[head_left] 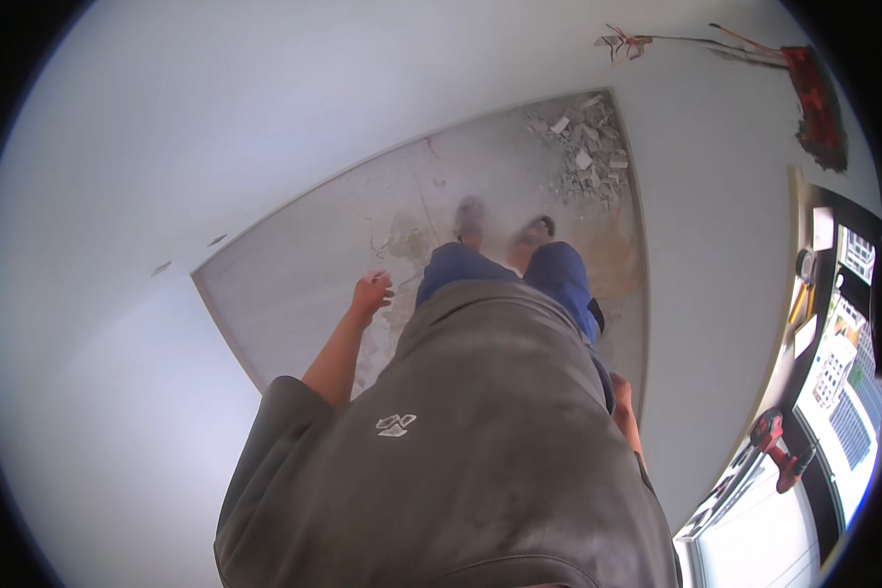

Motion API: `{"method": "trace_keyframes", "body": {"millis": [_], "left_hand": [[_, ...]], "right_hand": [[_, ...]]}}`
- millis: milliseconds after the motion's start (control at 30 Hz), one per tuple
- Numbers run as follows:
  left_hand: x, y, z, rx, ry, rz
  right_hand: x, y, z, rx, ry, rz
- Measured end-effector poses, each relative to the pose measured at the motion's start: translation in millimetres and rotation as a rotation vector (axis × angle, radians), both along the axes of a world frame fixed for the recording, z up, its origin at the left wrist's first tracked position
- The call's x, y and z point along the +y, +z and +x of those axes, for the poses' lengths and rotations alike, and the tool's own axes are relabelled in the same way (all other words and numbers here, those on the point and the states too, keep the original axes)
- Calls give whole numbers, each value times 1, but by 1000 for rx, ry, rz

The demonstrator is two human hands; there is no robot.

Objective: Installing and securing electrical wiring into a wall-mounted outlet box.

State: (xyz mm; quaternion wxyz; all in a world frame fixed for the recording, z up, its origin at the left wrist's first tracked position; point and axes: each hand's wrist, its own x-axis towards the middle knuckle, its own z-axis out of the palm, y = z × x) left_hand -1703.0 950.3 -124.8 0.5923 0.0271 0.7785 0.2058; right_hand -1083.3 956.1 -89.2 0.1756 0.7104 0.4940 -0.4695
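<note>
My left hand [372, 294] hangs beside my left thigh, away from the wall. Its fingers are loosely bent and slightly apart, and I can make out nothing in them. On the other side, my right hand [621, 390] is close against my right hip. My clothing covers most of it, so its fingers are hidden. Below me are my blue trousers [559, 274] and my feet, blurred, on the dusty floor [294, 265].
Broken rubble [588, 147] lies in the far right floor corner. A ragged wall cut-out [818, 108] shows red inside, with loose wires [625, 41] nearby. By the window at right is a red-and-black cordless drill [780, 451]. Pale walls [167, 118] surround the floor.
</note>
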Motion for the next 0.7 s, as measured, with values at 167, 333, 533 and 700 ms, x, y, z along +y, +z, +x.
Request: {"method": "trace_keyframes", "body": {"millis": [167, 333, 533, 700], "left_hand": [[-12, 9, -7, 73, 21, -29], [-24, 29, 12, 164, 53, 27], [-44, 46, 49, 262, -130, 2], [-105, -17, 31, 408, -521, 139]], "right_hand": [[2, -9, -14, 106, -209, 0], [33, -42, -12, 139, -121, 21], [38, -100, 17, 376, -582, 48], [26, -109, 14, 388, -175, 184]]}}
